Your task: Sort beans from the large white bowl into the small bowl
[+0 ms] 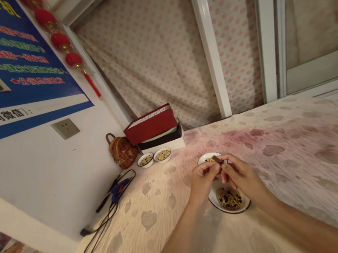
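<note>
Small dark brown stick (217, 160) sits pinched between the thumb and forefinger of the right hand (243, 178), above a white bowl (213, 200) of mixed beans (229, 198). The left hand (201, 182) curls closed just beside it; whether its fingertips touch the stick cannot be told. Another white dish (203, 159) lies just behind.

- a slim dark-brown strip (217, 160), tilted, pinched in my right hand (243, 179), above the round white enamel bowl (213, 200)
- tan and dark beans (229, 199), heaped inside that bowl
- a shallow white dish (207, 157) just behind that bowl, holding a few seeds
</note>
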The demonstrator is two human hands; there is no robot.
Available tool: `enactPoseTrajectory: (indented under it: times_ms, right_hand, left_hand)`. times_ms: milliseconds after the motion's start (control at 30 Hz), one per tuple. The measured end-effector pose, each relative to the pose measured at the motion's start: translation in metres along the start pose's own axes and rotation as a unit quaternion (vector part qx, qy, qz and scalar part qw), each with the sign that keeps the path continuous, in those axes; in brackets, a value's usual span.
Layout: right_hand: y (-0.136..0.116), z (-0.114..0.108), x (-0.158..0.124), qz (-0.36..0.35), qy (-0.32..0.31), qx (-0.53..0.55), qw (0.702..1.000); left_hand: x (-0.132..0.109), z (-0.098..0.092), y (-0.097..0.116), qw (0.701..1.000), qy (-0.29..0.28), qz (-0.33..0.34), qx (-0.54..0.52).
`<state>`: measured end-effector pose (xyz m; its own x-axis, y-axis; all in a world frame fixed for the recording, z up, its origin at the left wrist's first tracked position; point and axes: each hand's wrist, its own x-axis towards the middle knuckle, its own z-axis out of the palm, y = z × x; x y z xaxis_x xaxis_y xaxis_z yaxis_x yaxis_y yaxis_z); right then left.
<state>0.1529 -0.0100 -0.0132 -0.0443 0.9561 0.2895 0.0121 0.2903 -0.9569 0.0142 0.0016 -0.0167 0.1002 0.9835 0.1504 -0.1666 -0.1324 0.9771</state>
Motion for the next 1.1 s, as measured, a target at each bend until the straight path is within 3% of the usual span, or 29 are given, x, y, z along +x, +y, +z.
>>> enactPoseTrajectory:
  times_ms: [633, 1100]
  right_hand:
    - [-0.003, 0.0, -0.002, 0.005, -0.001, -0.026, 1.0]
    - [0.004, -0.001, 0.0, 0.005, -0.005, -0.034, 0.999]
  left_hand:
    - [-0.002, 0.001, 0.009, 0.999, 0.051, 0.003, -0.009]
    - [-0.001, 0.0, 0.012, 0.999, 0.035, 0.004, 0.016]
